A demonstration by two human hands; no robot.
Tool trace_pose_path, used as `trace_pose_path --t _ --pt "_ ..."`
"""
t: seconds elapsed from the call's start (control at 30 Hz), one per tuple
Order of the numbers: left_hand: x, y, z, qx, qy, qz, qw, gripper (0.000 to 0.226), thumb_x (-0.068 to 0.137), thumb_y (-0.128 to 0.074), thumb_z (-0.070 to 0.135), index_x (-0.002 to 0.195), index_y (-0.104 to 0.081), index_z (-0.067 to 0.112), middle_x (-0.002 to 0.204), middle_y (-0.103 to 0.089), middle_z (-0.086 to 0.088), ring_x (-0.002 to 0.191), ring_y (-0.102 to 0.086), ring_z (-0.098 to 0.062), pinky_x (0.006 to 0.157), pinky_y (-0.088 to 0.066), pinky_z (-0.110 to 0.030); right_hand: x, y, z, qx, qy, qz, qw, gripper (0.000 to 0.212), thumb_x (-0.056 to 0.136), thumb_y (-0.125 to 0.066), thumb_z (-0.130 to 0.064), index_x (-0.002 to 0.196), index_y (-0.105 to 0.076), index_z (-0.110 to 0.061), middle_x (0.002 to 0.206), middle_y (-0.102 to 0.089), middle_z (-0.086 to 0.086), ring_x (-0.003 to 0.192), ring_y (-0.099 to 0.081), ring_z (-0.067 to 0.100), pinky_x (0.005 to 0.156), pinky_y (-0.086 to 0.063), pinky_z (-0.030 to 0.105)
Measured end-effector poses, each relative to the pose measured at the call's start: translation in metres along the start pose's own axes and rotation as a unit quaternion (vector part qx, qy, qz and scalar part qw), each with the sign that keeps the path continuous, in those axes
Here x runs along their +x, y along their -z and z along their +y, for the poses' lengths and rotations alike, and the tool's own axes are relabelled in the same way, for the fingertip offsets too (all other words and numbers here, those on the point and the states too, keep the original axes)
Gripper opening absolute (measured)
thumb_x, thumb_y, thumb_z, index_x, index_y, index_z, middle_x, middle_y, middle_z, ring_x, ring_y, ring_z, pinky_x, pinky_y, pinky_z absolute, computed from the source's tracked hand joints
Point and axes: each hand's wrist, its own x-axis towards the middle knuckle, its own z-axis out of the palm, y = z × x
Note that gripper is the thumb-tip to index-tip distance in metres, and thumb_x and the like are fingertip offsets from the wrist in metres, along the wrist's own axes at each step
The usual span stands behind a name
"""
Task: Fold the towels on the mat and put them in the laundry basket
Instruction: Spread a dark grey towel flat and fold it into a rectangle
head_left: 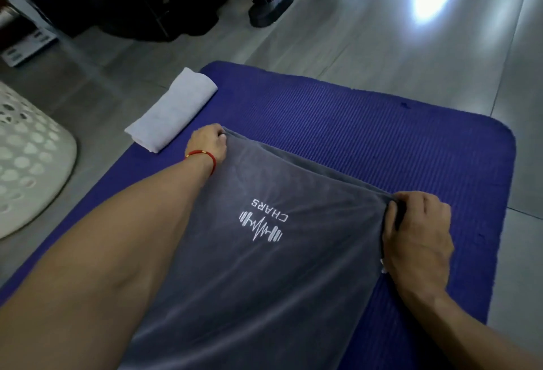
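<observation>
A grey towel (252,275) with a white "CHARS" dumbbell logo lies stretched over the blue mat (367,134), doubled over along its far edge. My left hand (207,143), with a red cord on the wrist, pinches the far left corner. My right hand (417,237) grips the far right corner with curled fingers. A folded light grey towel (173,109) rests on the mat's far left corner. The white perforated laundry basket (26,161) stands on the floor at the left edge of view.
Grey floor tiles (382,31) surround the mat, with a bright glare at the top right. Dark furniture and a black stand foot (270,6) sit beyond the mat at the top left.
</observation>
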Motion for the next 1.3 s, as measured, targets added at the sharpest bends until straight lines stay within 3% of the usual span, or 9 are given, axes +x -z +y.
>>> trace_pose_path --t 0.17,0.47,0.63,0.73,0.77,0.83,1.0,1.2,1.3 --pt "0.011 0.010 0.001 -0.044 -0.018 -0.062 0.997 0.020 0.100 -0.056 0.021 0.107 -0.074 0.019 0.112 -0.072 -0.003 0.110 -0.065 -0.025 0.093 -0.047 -0.031 -0.001 -0.002 0.002 -0.014 0.002 -0.002 1.000 0.016 0.103 -0.055 -0.022 0.113 -0.060 -0.009 0.106 -0.055 0.009 0.096 -0.040 0.016 0.066 -0.046 0.038" --pt "-0.046 0.060 -0.008 -0.082 -0.066 0.064 0.992 0.022 0.100 -0.057 0.014 0.109 -0.077 0.013 0.111 -0.075 -0.003 0.108 -0.064 -0.021 0.093 -0.044 -0.025 0.001 -0.002 -0.004 -0.054 0.019 0.014 0.998 0.018 0.101 -0.057 -0.021 0.106 -0.057 -0.004 0.097 -0.052 0.019 0.092 -0.043 0.034 0.067 -0.046 0.049" --pt "-0.136 0.077 -0.040 -0.177 -0.031 0.168 0.969 0.020 0.097 -0.061 0.014 0.106 -0.078 0.017 0.106 -0.076 0.001 0.108 -0.067 -0.017 0.095 -0.043 -0.021 0.002 0.004 -0.005 -0.054 -0.002 -0.044 0.998 0.017 0.102 -0.052 -0.026 0.100 -0.051 -0.009 0.102 -0.048 0.017 0.097 -0.041 0.034 0.072 -0.046 0.050" --pt "-0.198 0.078 -0.059 -0.207 0.005 0.171 0.963 0.020 0.100 -0.058 0.013 0.106 -0.076 0.017 0.103 -0.072 0.006 0.104 -0.063 -0.014 0.093 -0.041 -0.021 0.008 0.022 -0.003 -0.023 0.016 -0.127 0.992 0.010 0.102 -0.051 -0.017 0.103 -0.053 -0.007 0.103 -0.050 0.021 0.099 -0.042 0.038 0.081 -0.042 0.051" --pt "-0.213 0.081 -0.065 -0.213 0.006 0.170 0.962 0.020 0.101 -0.057 0.013 0.105 -0.075 0.017 0.102 -0.070 0.008 0.102 -0.061 -0.012 0.091 -0.040 -0.020 0.009 0.032 -0.003 -0.011 0.017 -0.151 0.988 0.004 0.100 -0.053 -0.013 0.101 -0.055 -0.010 0.101 -0.052 0.017 0.100 -0.045 0.039 0.082 -0.041 0.048" --pt "-0.240 0.095 -0.077 -0.212 0.000 0.174 0.962 0.020 0.101 -0.055 0.013 0.104 -0.074 0.018 0.101 -0.068 0.010 0.099 -0.058 -0.008 0.090 -0.039 -0.019 0.000 0.052 -0.009 0.014 0.022 -0.168 0.985 0.012 0.097 -0.056 -0.006 0.092 -0.056 -0.018 0.093 -0.053 0.005 0.096 -0.051 0.036 0.076 -0.040 0.040" --pt "-0.306 0.146 -0.123 -0.236 0.008 0.213 0.948 0.021 0.102 -0.054 0.015 0.104 -0.074 0.022 0.100 -0.070 0.009 0.099 -0.062 -0.012 0.091 -0.046 -0.028 -0.033 0.106 -0.062 0.092 0.071 -0.193 0.974 0.019 0.097 -0.061 -0.006 0.086 -0.058 -0.021 0.085 -0.065 0.004 0.074 -0.062 0.022 0.060 -0.044 0.029" --pt "-0.395 0.222 -0.195 -0.241 0.057 0.323 0.913 0.020 0.099 -0.058 0.010 0.107 -0.076 0.015 0.099 -0.073 0.001 0.097 -0.065 -0.018 0.085 -0.046 -0.028 -0.032 0.171 -0.170 0.148 0.162 -0.235 0.947 0.023 0.087 -0.073 -0.003 0.080 -0.064 -0.024 0.079 -0.069 0.000 0.076 -0.064 0.023 0.075 -0.049 0.033" --pt "-0.433 0.262 -0.228 -0.248 0.087 0.372 0.890 0.019 0.098 -0.060 0.011 0.107 -0.077 0.014 0.103 -0.075 -0.002 0.098 -0.068 -0.022 0.090 -0.052 -0.033 -0.033 0.198 -0.240 0.185 0.216 -0.252 0.925 0.031 0.088 -0.073 0.001 0.085 -0.065 -0.028 0.078 -0.062 0.000 0.072 -0.059 0.018 0.066 -0.048 0.015"
